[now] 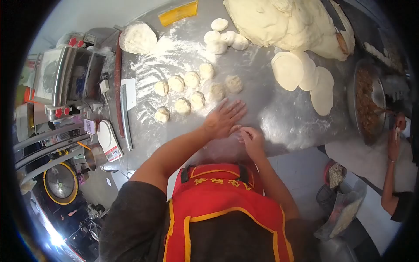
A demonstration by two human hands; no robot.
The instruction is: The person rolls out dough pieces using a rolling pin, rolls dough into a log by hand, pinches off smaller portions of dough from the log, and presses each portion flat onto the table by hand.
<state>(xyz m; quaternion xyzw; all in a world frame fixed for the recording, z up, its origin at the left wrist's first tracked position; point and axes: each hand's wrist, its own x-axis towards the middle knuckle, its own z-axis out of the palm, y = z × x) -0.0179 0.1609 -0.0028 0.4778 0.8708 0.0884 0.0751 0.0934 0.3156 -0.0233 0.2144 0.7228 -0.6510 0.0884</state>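
Note:
My left hand (224, 118) is spread flat, palm down, near the front edge of the floured metal table (270, 118), just below two dough balls (225, 87). Close beside it, at the edge, my right hand (252, 140) has its fingers bent near my left fingertips; whether something small is between them cannot be made out. Several more dough balls (183, 105) lie in rows to the left. Farther back sits a cluster of smooth dough pieces (222, 37). Flat dough rounds (288, 70) overlap on the right, in front of a large dough mass (283, 22).
A yellow scraper (178, 13) and a floured dough disc (138, 38) lie at the back left. A white scale (108, 139) is at the left edge. On the right, a co-worker's hand (394, 144) is near a metal bowl of filling (369, 100).

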